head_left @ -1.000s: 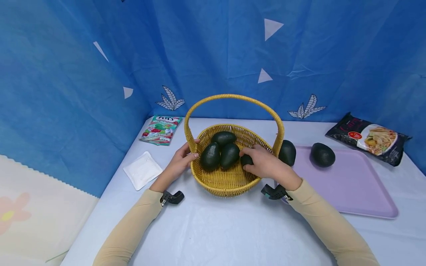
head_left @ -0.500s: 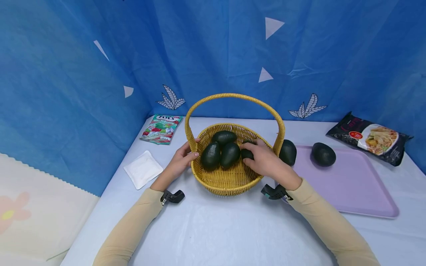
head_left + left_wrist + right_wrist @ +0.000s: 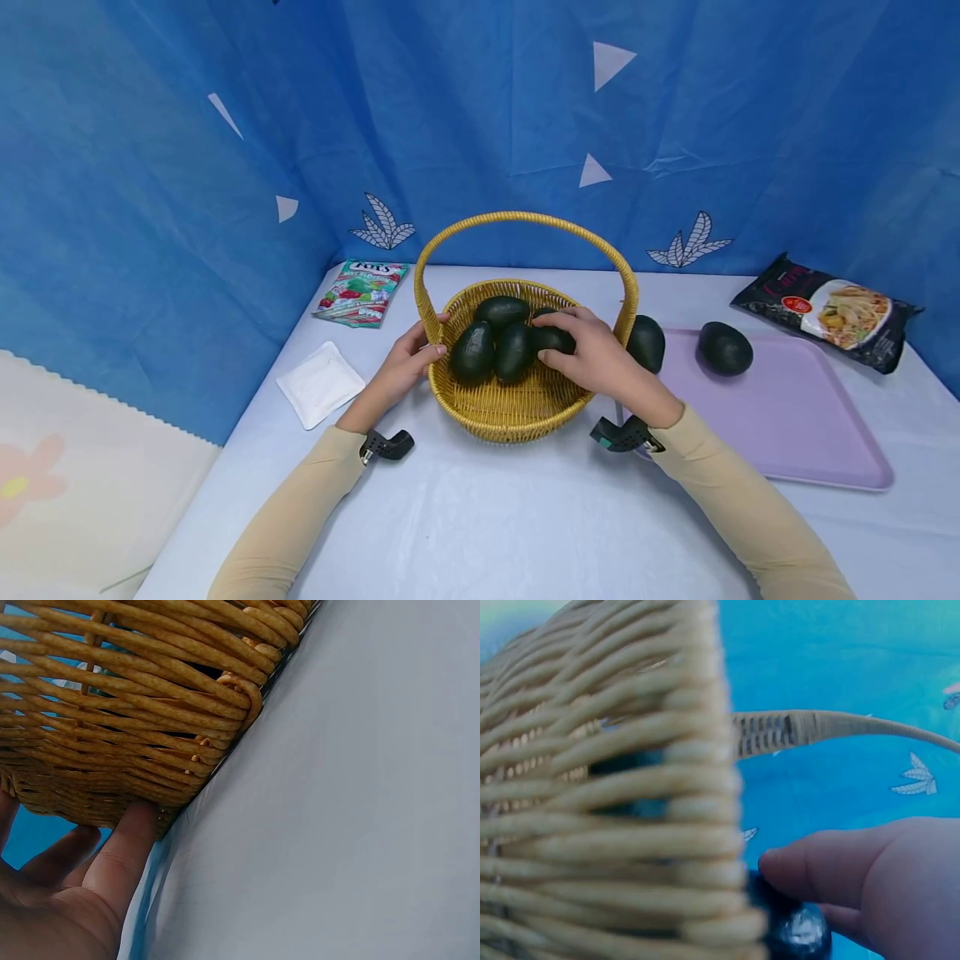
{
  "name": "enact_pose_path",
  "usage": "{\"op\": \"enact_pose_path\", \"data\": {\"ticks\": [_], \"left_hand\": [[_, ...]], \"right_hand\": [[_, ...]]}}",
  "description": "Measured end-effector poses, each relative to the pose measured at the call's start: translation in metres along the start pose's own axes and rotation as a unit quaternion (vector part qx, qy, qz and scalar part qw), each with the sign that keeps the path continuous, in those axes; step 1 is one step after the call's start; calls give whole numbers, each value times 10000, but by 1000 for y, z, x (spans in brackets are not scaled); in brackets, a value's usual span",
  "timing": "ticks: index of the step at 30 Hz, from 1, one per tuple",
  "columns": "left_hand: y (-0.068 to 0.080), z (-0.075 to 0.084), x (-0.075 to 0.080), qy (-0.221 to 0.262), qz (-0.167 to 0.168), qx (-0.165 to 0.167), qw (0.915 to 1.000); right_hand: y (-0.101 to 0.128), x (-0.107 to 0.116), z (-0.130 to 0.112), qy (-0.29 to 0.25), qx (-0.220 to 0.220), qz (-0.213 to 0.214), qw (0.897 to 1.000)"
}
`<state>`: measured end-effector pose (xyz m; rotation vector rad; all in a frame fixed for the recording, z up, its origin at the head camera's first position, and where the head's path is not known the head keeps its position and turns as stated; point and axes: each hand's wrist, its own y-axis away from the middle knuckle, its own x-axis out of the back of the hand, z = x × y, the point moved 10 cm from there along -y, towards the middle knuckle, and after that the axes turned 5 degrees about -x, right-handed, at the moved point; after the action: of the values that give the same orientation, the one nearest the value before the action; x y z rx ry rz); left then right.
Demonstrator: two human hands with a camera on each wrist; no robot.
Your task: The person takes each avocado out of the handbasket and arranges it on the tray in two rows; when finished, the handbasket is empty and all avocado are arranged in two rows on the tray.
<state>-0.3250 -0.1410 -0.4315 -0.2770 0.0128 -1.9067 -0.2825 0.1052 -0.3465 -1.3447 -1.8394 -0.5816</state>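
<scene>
Left hand (image 3: 411,354) is gripping the left rim of the yellow woven wicker basket (image 3: 510,410), which is sitting on the white tabletop (image 3: 480,517). Right hand (image 3: 592,357) is grasping a dark-green oval avocado (image 3: 553,340) inside the basket, right side, fingers curling over it. Three similar dark avocados (image 3: 472,354) are lying clustered left of it. One loose avocado (image 3: 725,348) is resting on the flat lilac tray (image 3: 780,429); another dark avocado (image 3: 648,343) is lying near its left edge.
</scene>
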Motion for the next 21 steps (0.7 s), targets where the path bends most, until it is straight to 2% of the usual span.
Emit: {"op": "enact_pose_path", "data": {"ticks": [5, 10, 14, 21], "left_hand": [[0, 0, 0, 18, 3, 31, 10000], [0, 2, -1, -28, 4, 7, 10000], [1, 1, -1, -13, 6, 20, 10000], [1, 1, 1, -29, 46, 13, 10000]], "right_hand": [[3, 2, -3, -443, 115, -239, 9987], [7, 1, -2, -903, -46, -649, 9938], [12, 3, 0, -1077, -134, -810, 9908], [23, 8, -3, -1403, 101, -988, 9851]]}}
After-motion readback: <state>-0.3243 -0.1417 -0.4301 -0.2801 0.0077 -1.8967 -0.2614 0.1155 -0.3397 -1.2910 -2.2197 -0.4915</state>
